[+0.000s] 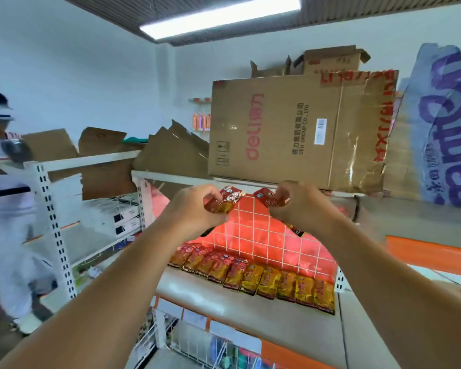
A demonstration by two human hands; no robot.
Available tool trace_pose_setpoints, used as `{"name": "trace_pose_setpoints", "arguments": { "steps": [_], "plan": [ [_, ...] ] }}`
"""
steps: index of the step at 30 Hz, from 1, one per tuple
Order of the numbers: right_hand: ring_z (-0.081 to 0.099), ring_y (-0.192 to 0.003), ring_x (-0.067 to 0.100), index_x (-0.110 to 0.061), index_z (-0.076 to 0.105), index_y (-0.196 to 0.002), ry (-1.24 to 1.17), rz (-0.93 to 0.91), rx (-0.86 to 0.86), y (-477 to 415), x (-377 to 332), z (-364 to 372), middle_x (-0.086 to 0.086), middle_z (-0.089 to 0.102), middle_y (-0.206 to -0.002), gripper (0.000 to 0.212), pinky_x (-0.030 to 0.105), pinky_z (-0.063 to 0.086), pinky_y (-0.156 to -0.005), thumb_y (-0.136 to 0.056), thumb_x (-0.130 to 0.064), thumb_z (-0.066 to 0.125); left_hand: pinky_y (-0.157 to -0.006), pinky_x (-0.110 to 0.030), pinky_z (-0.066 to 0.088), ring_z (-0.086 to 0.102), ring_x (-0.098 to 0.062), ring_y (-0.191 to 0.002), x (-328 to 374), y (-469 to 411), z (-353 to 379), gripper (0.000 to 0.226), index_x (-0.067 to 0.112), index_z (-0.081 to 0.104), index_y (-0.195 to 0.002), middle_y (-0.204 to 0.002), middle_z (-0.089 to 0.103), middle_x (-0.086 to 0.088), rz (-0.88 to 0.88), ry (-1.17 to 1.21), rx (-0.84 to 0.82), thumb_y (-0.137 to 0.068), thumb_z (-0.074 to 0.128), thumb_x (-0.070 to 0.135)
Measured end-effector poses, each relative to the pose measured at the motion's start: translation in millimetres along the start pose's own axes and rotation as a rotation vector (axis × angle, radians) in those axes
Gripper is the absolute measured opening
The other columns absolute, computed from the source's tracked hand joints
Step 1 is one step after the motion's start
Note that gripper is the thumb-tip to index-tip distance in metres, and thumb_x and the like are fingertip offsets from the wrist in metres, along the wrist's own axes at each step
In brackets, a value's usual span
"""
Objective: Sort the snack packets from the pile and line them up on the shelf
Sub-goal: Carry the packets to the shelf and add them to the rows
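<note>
While both arms reach up in front of the shelving, the left hand [194,209] curls its fingers and thumb round a small bunch of red-and-gold snack packets [225,202], whose shiny ends stick out past the fingertips. The right hand [296,206], close beside it but not touching, pinches another red packet [268,198] between curled fingers and thumb. A dark packet end [294,230] shows below its wrist, and I cannot tell how that one is held.

Both hands hover just under the upper shelf board [171,177], in front of the white wire grid [264,235] that backs the compartment with a red glow behind it. Below the hands, on the pale shelf [224,302], a row of packets [253,278] lies flat in a line, edge overlapping edge, running from back left to front right near the grid.

On the upper board stands a large cardboard box [290,134] with red lettering. Smaller open cartons [330,59] sit behind it, and a big blue-and-purple printed bag [442,129] is to its right. Flattened cardboard [101,142] lies on the neighbouring rack to the left, where another person [0,155] in white stands. A ceiling light [218,17] glows overhead.
</note>
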State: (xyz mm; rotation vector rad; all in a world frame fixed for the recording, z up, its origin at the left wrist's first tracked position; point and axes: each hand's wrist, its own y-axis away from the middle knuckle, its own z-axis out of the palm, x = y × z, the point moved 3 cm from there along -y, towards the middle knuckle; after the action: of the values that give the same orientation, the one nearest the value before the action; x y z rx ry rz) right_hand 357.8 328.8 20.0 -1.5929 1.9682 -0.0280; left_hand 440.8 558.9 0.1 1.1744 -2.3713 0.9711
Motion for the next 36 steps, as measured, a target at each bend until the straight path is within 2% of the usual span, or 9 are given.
{"name": "trace_pose_setpoints", "arguments": {
  "steps": [2, 7, 12, 15, 17, 24, 28, 30, 36],
  "plan": [
    [0.064, -0.065, 0.017, -0.024, 0.063, -0.089, -0.021, -0.017, -0.030, -1.4, -20.4, 21.6, 0.000, 0.068, -0.080, 0.021, 0.030, 0.049, -0.057, -0.078, -0.037, 0.076, -0.082, -0.033, 0.046, 0.058, -0.013, -0.104, -21.7, 15.3, -16.2, 0.037, 0.036, 0.065, -0.112, -0.107, 0.056, 0.011, -0.030, -0.005, 0.036, -0.081, 0.084, 0.042],
    [0.065, -0.060, 0.013, -0.026, 0.062, -0.086, -0.112, -0.071, -0.105, -5.4, -71.3, 70.1, -0.002, 0.069, -0.075, 0.014, 0.026, 0.045, -0.050, -0.084, -0.035, 0.072, -0.070, -0.020, 0.041, 0.058, -0.009, -0.103, -73.6, 48.1, -42.4, 0.038, 0.033, 0.065, -0.114, -0.110, 0.063, 0.011, -0.105, -0.012, 0.121, -0.082, 0.083, 0.040],
    [0.066, -0.069, 0.013, -0.025, 0.066, -0.081, -0.223, -0.195, -0.103, -23.0, -116.9, 118.2, -0.007, 0.066, -0.081, 0.009, 0.033, 0.055, -0.062, -0.082, -0.031, 0.073, -0.071, -0.021, 0.051, 0.065, -0.010, -0.094, -114.5, 62.4, -66.8, 0.040, 0.032, 0.066, -0.112, -0.104, 0.067, 0.010, -0.186, -0.077, 0.228, -0.079, 0.085, 0.044],
    [0.068, -0.064, 0.012, -0.024, 0.067, -0.081, -0.319, -0.232, -0.129, -36.2, -130.6, 149.6, -0.006, 0.069, -0.079, 0.007, 0.031, 0.057, -0.056, -0.082, -0.027, 0.074, -0.067, -0.013, 0.042, 0.063, -0.008, -0.094, -139.9, 60.4, -72.2, 0.038, 0.032, 0.067, -0.109, -0.102, 0.065, 0.012, -0.203, -0.117, 0.269, -0.079, 0.086, 0.045],
    [0.066, -0.057, 0.008, -0.024, 0.068, -0.081, -0.372, -0.239, -0.140, -50.2, -133.1, 169.9, -0.004, 0.070, -0.078, 0.008, 0.021, 0.051, -0.047, -0.083, -0.025, 0.076, -0.068, -0.012, 0.041, 0.063, -0.009, -0.094, -157.4, 53.9, -73.3, 0.036, 0.032, 0.067, -0.108, -0.104, 0.066, 0.010, -0.210, -0.153, 0.286, -0.079, 0.085, 0.045],
    [0.062, -0.054, 0.001, -0.022, 0.069, -0.085, -0.455, -0.204, -0.163, -121.0, -124.8, 235.8, -0.005, 0.067, -0.079, 0.010, 0.010, 0.039, -0.040, -0.086, -0.029, 0.076, -0.079, -0.026, 0.055, 0.060, -0.010, -0.095, -223.3, -0.8, -59.0, 0.031, 0.033, 0.066, -0.104, -0.104, 0.063, 0.010, -0.248, -0.207, 0.292, -0.080, 0.083, 0.039],
    [0.066, -0.062, 0.007, -0.024, 0.068, -0.081, -0.469, -0.171, -0.193, -160.0, -115.6, 276.6, -0.004, 0.067, -0.080, 0.012, 0.020, 0.049, -0.047, -0.084, -0.031, 0.078, -0.073, -0.015, 0.047, 0.059, -0.009, -0.097, -260.9, -44.1, -36.8, 0.031, 0.033, 0.064, -0.106, -0.103, 0.061, 0.012, -0.274, -0.233, 0.254, -0.081, 0.082, 0.040],
    [0.065, -0.063, 0.008, -0.024, 0.068, -0.082, -0.467, -0.156, -0.216, -176.7, -113.5, 296.3, -0.003, 0.067, -0.081, 0.013, 0.021, 0.050, -0.048, -0.084, -0.032, 0.078, -0.072, -0.011, 0.042, 0.059, -0.009, -0.097, -279.1, -59.7, -24.0, 0.030, 0.033, 0.064, -0.107, -0.104, 0.059, 0.013, -0.282, -0.237, 0.242, -0.083, 0.081, 0.039],
    [0.062, -0.050, 0.002, -0.020, 0.068, -0.080, -0.480, -0.130, -0.291, -207.2, -111.3, 348.7, -0.002, 0.066, -0.076, 0.014, 0.019, 0.044, -0.043, -0.085, -0.029, 0.077, -0.083, -0.027, 0.052, 0.058, -0.010, -0.096, -338.2, -86.4, 6.9, 0.031, 0.037, 0.064, -0.105, -0.105, 0.061, 0.013, -0.342, -0.231, 0.228, -0.079, 0.080, 0.042]
  ]
}}
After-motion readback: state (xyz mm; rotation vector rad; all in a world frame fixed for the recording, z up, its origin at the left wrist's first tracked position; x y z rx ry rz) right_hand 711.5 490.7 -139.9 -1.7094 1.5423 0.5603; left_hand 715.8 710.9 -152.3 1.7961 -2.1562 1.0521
